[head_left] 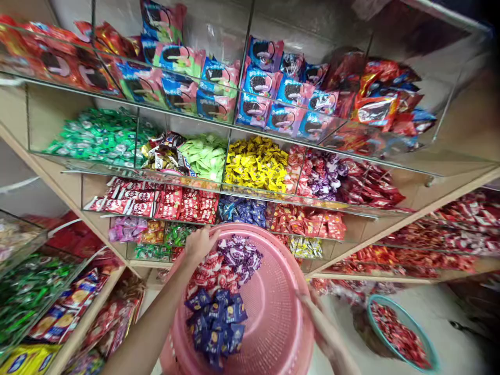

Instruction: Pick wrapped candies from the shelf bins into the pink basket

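Note:
A round pink plastic basket is held in front of the shelves, its mouth tilted toward me. My left hand is closed over the far left part of its rim. On the right side, my right hand grips the rim, slightly blurred, with some fingers hidden. Inside lie three groups of wrapped candies: purple-and-white ones at the far side, red-and-white ones in the middle left, and dark blue packets nearest me. The right part of the basket's floor is bare.
Glass-fronted shelves ahead hold green candies, yellow candies and blue-pink cookie packs. A teal tub of red candies stands on the floor at right. More candy bins line the left.

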Demonstrator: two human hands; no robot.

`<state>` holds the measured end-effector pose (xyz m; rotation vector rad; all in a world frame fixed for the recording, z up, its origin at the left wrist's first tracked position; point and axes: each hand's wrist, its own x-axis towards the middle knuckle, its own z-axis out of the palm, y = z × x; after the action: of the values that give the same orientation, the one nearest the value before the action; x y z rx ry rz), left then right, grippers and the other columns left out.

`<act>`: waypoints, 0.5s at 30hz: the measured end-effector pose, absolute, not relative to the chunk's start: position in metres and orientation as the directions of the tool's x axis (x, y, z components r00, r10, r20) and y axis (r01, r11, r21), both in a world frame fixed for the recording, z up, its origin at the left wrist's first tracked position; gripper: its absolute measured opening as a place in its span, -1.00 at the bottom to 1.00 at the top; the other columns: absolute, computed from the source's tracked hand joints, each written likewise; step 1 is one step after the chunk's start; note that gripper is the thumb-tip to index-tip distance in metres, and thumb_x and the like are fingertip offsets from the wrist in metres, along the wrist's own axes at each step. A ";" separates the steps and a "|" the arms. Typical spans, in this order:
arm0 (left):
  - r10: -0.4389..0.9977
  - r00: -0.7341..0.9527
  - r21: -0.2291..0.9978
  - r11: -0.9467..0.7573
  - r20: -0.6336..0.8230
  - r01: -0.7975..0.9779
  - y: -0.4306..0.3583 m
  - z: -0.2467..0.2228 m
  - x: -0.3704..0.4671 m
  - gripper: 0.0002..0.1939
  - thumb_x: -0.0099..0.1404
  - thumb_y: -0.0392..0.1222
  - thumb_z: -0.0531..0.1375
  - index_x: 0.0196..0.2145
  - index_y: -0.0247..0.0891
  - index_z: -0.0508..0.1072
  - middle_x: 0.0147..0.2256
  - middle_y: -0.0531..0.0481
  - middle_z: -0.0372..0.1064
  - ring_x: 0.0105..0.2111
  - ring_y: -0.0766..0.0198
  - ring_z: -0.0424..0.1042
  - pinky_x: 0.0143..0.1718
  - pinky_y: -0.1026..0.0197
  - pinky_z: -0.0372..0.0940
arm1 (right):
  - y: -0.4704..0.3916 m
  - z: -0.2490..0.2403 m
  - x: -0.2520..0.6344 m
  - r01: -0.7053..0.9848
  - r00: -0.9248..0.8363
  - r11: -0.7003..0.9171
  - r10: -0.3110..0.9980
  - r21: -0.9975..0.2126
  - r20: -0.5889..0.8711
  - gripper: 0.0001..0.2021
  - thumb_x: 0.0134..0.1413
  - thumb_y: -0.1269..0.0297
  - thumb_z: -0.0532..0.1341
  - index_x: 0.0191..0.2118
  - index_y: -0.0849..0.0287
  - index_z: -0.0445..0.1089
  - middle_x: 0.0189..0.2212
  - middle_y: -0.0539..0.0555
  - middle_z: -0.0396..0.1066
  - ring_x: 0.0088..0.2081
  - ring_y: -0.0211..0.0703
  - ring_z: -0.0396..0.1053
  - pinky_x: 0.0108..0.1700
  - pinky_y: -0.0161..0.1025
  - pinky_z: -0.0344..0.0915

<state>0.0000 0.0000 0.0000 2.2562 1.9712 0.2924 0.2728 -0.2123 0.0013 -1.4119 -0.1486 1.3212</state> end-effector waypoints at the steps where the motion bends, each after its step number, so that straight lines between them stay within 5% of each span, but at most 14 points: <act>1: 0.990 0.129 0.224 -0.138 0.053 0.965 0.000 0.001 -0.001 -0.38 0.24 0.19 -0.24 -0.12 -0.28 0.38 -0.34 -0.24 0.48 -0.31 -0.03 0.45 -0.37 0.10 0.25 | -0.219 -0.004 0.268 -0.577 0.353 -0.347 0.710 -0.739 -0.609 -0.73 -0.29 0.31 0.35 -0.33 0.22 0.43 -0.42 0.01 0.49 -0.34 -0.15 0.42 -0.25 -0.29 0.35; 15: 0.994 -0.007 0.149 0.024 -0.112 0.989 -0.011 0.018 -0.094 -0.33 0.16 0.33 -0.23 -0.17 -0.19 0.37 -0.26 -0.18 0.46 -0.23 -0.01 0.42 -0.30 0.13 0.25 | -0.216 0.011 0.195 -0.661 0.241 -0.262 0.813 -0.703 -0.530 -0.67 -0.28 0.40 0.19 -0.24 0.20 0.38 -0.42 0.03 0.46 -0.40 -0.11 0.39 -0.33 -0.24 0.31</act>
<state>-0.0944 -0.0109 0.0181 2.0741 2.1065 0.0413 0.1952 -0.2164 0.0109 -1.1743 -0.1739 1.4154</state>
